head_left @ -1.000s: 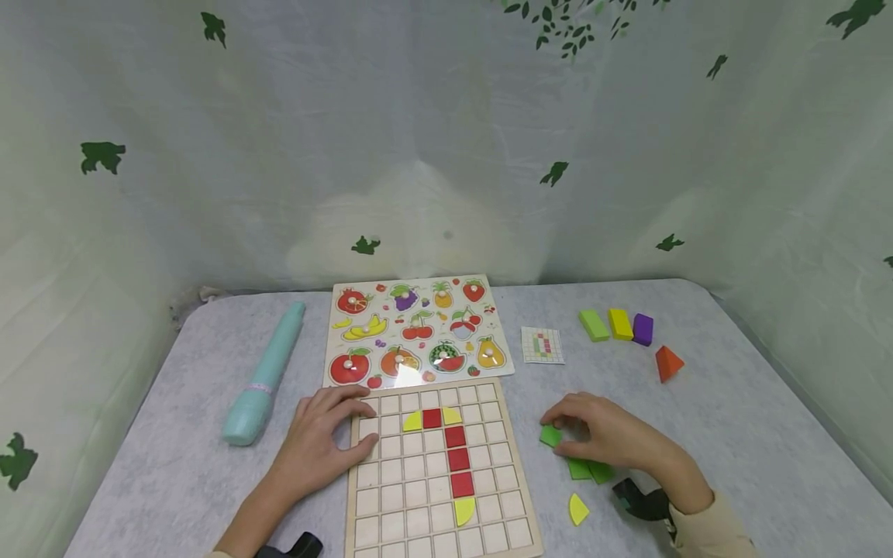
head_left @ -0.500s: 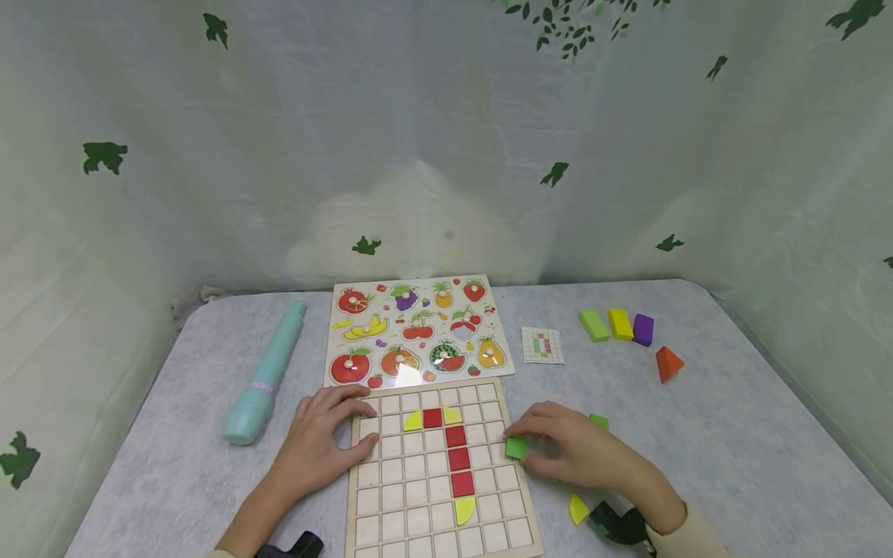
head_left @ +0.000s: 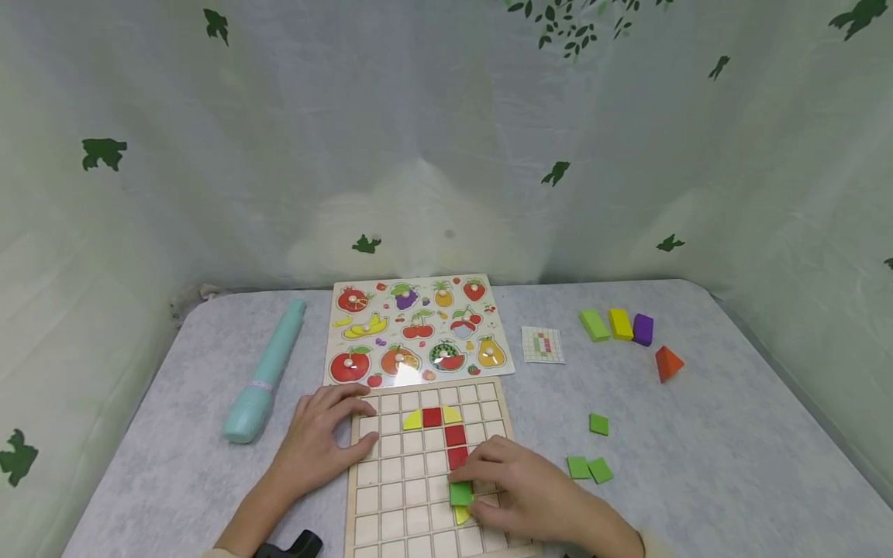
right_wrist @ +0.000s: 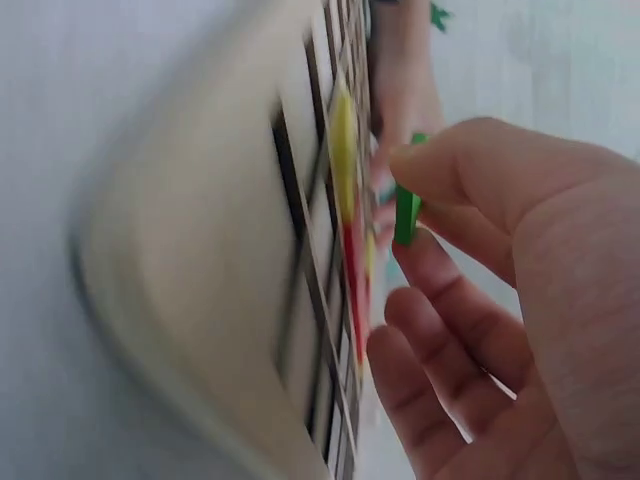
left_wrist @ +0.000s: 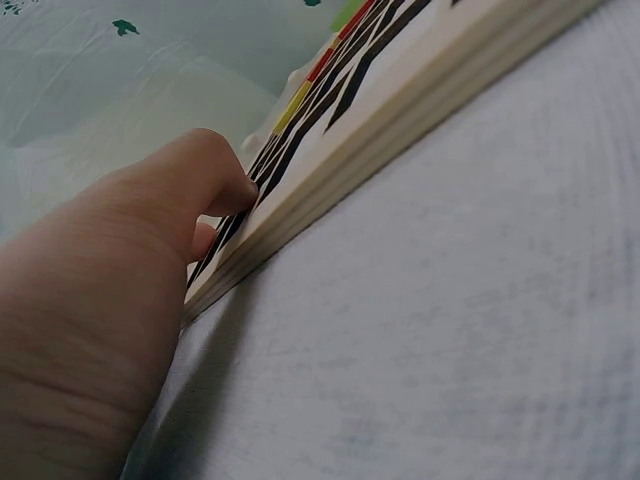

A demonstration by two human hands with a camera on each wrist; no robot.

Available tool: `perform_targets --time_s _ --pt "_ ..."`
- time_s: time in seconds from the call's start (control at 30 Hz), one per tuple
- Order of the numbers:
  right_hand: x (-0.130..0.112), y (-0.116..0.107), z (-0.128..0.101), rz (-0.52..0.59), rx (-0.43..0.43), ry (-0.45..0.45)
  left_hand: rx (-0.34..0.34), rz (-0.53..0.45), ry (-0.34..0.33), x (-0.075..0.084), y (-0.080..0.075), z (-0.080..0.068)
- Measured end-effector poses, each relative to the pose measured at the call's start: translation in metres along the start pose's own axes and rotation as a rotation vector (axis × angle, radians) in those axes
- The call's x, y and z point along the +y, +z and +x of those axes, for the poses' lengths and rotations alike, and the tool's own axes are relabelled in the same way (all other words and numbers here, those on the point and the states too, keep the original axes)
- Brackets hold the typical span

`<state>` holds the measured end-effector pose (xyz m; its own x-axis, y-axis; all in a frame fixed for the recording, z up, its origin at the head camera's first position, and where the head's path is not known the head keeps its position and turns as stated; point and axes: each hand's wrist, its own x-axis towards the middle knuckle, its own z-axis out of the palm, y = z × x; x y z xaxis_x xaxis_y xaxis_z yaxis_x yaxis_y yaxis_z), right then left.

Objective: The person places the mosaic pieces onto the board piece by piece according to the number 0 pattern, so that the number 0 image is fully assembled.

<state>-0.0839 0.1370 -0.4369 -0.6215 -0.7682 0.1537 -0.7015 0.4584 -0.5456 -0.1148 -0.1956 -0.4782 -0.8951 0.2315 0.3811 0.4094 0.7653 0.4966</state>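
My right hand pinches a green square tile between thumb and fingers, over the wooden grid board. In the right wrist view the green tile stands on edge between the fingertips, apart from the board. Set in the grid are red square tiles and yellow quarter-round tiles. The held tile and hand partly cover the lowest red and yellow ones. My left hand rests on the board's left edge, its thumb touching the top surface in the left wrist view.
Loose green tiles lie right of the board. Behind it are a fruit puzzle and a small pattern card. Yellow, purple and green blocks and an orange triangular block sit back right. A teal folded umbrella lies left.
My right hand has carried the green tile leftward from the table to over the board, uncovering the loose green tiles. The loose yellow tile is now hidden. My left hand stays put.
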Motion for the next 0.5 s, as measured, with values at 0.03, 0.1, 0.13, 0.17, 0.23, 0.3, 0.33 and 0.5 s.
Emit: perform_targets --time_s 0.03,0.1,0.13,0.17,0.23,0.3,0.33,0.5 --pt "-0.002 0.003 0.001 -0.011 -0.005 -0.003 -0.001 0.0 -0.002 0.0 0.0 0.0" --pt "-0.006 0.009 0.003 -0.032 -0.019 -0.003 -0.004 0.002 -0.006 0.0 -0.001 0.0" --pt "-0.008 0.011 0.003 -0.036 -0.03 0.002 -0.004 0.003 -0.007 0.001 -0.001 0.001" --pt "-0.009 0.012 0.004 -0.03 -0.043 0.012 -0.005 0.002 -0.007 0.001 -0.002 0.001" --pt "-0.012 0.015 0.004 -0.004 -0.069 0.038 -0.006 0.003 -0.008 0.001 -0.002 0.001" --pt "-0.015 0.016 0.004 0.02 -0.092 0.056 -0.008 0.002 -0.009 0.001 -0.002 0.001" --pt "-0.016 0.017 0.005 0.028 -0.099 0.062 -0.008 0.001 -0.01 0.001 -0.002 0.001" --pt "-0.015 0.019 0.004 0.016 -0.094 0.035 -0.008 -0.001 -0.011 0.001 -0.001 0.0"
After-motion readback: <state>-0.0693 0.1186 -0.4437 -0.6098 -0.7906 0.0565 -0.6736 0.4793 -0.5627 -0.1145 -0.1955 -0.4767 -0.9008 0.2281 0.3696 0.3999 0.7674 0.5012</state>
